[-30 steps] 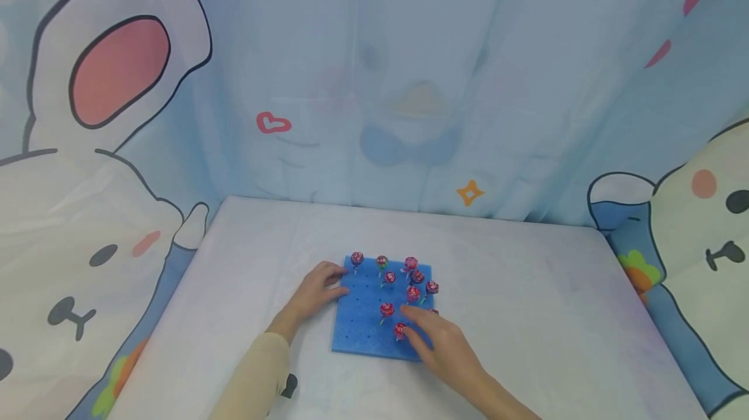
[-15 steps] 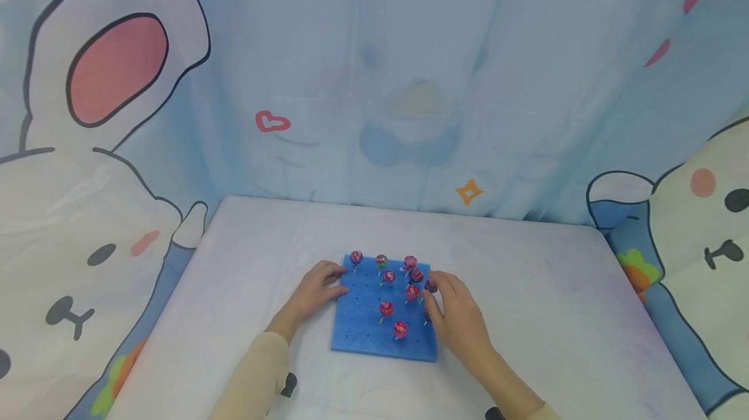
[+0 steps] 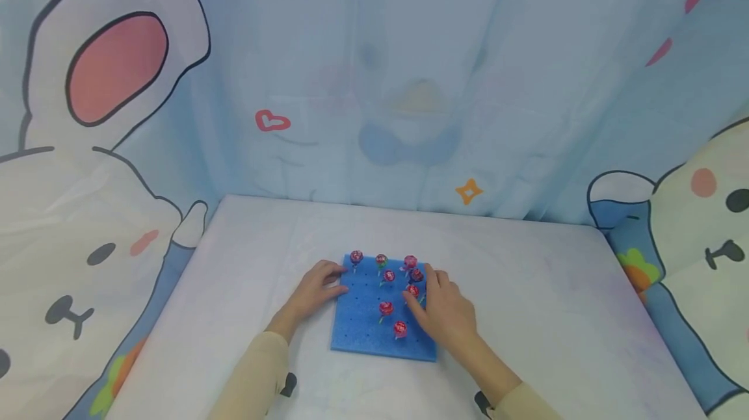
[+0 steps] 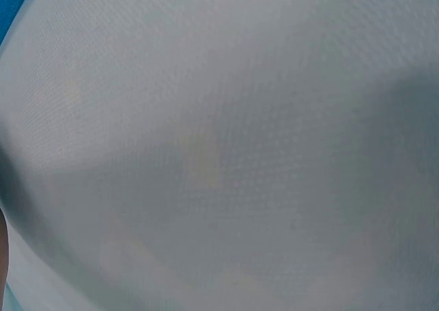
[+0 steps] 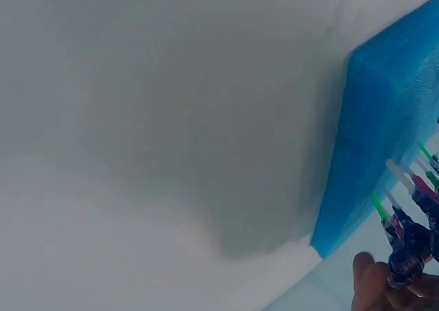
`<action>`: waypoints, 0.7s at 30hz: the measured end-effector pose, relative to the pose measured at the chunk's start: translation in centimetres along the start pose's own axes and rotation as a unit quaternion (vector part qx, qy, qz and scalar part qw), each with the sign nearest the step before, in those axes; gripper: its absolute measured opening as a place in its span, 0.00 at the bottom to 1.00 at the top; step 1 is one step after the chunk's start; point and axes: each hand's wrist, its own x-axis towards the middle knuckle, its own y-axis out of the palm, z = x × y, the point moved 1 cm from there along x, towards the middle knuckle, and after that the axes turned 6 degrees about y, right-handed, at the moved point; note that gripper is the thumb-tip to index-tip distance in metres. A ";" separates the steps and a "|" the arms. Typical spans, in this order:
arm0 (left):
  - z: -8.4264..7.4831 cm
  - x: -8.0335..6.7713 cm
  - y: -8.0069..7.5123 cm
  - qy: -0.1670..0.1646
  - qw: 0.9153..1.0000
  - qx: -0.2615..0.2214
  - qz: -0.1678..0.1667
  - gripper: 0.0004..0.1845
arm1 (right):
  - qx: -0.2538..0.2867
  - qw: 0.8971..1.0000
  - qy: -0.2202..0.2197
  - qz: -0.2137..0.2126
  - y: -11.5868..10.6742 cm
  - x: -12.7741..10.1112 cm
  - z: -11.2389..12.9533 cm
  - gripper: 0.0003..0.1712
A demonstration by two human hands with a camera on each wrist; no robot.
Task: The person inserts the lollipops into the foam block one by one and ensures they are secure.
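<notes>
1. While upright red-wrapped lollipops (image 3: 386, 308) stand stuck in the blue foam board (image 3: 363, 329) mid-worktop, the right hand (image 3: 447, 313) rests on the board's right side, fingers among them.
2. Right grip: cannot tell whether it pinches a lollipop.
3. Left hand (image 3: 313, 293) presses the board's left edge, fingers relaxed, holding nothing.
4. White worktop (image 3: 526, 290), cartoon curtain (image 3: 380, 82) behind.

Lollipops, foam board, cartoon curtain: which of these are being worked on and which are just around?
In hand:
foam board, steadied by the left hand
lollipops standing in it, right hand among them

Just around:
white table
cartoon curtain
</notes>
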 end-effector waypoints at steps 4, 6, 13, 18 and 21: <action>0.3 0.1 0.0 0.009 1.000 -0.007 -0.004 0.22 | -0.012 1.000 0.012 0.020 0.4 0.4 0.3 0.47; 0.3 0.1 0.0 0.006 1.000 -0.006 -0.003 0.22 | -0.012 0.999 0.017 0.026 0.5 0.5 0.5 0.47; 0.1 0.0 0.0 0.007 1.000 -0.004 0.000 0.22 | -0.015 0.999 0.022 0.026 0.8 1.1 1.0 0.41; 0.1 0.0 0.0 0.009 1.000 0.000 0.002 0.22 | -0.006 1.000 0.009 0.010 1.1 1.4 1.4 0.23; 0.1 0.0 -0.1 0.012 1.000 0.003 0.003 0.22 | -0.011 1.000 -0.005 -0.008 1.1 1.4 1.6 0.18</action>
